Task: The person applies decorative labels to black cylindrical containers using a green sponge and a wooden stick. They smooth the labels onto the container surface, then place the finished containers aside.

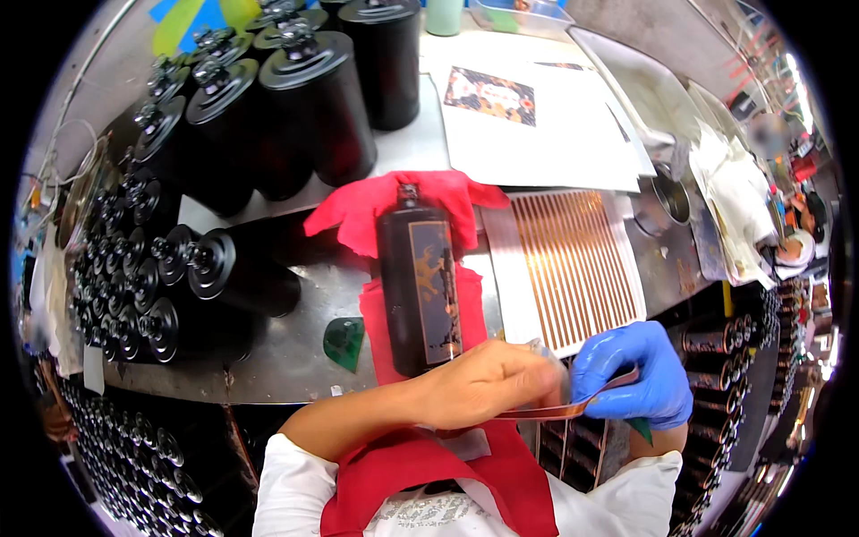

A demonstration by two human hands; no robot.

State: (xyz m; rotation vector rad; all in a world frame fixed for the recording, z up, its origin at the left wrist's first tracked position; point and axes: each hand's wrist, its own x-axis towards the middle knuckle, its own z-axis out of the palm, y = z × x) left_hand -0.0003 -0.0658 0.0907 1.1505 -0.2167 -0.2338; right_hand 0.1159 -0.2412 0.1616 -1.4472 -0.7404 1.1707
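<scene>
A dark bottle with a grey and copper decorated label lies on red cloth in front of me. My left hand, bare, is closed with fingers pinched on a thin copper-red strip, seen nearly edge-on. At its other end my right hand, in a blue glove, is closed on the same strip. Between my hands a clear, film-like piece is blurred. A small dark green piece shows below the glove; whether the glove holds it I cannot tell.
White sheets with copper stripes lie right of the bottle, beside a metal cup. Farther back are white sheets and a grey tray. Several large black lidded jars crowd the left. A green flat scraper-like piece lies near the edge.
</scene>
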